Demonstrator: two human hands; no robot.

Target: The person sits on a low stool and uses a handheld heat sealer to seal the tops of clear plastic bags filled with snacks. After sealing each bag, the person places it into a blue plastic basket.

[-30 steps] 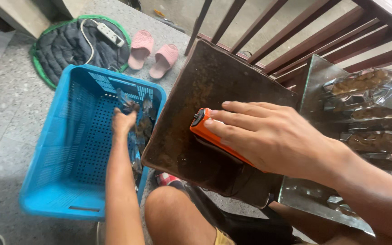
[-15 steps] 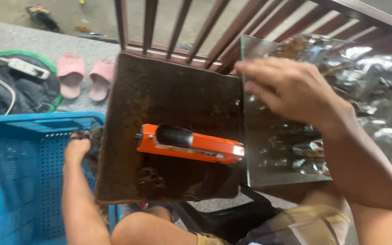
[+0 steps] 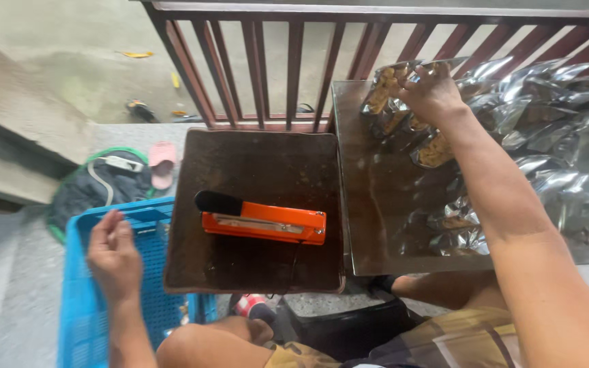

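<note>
A person sits looking down at a dark brown board [image 3: 260, 204] resting over the knees. On it lies an orange sealer [image 3: 264, 221] with a black handle end, lengthwise from nine to three o'clock, with no hand on it. The right hand [image 3: 431, 92] reaches out to one o'clock, where its fingers are curled around the top of a clear packet [image 3: 383, 92] of brown food, lifting it from a heap of shiny packets [image 3: 553, 136] on a glossy table [image 3: 390, 225] at three o'clock. The left hand [image 3: 112, 255] hovers at eight o'clock over a blue basket [image 3: 83, 320], fingers loosely spread and holding nothing. Behind the board, at twelve o'clock, stands a red-brown railing [image 3: 294, 61]. A pink slipper [image 3: 163, 160] lies on the floor at ten o'clock.
</note>
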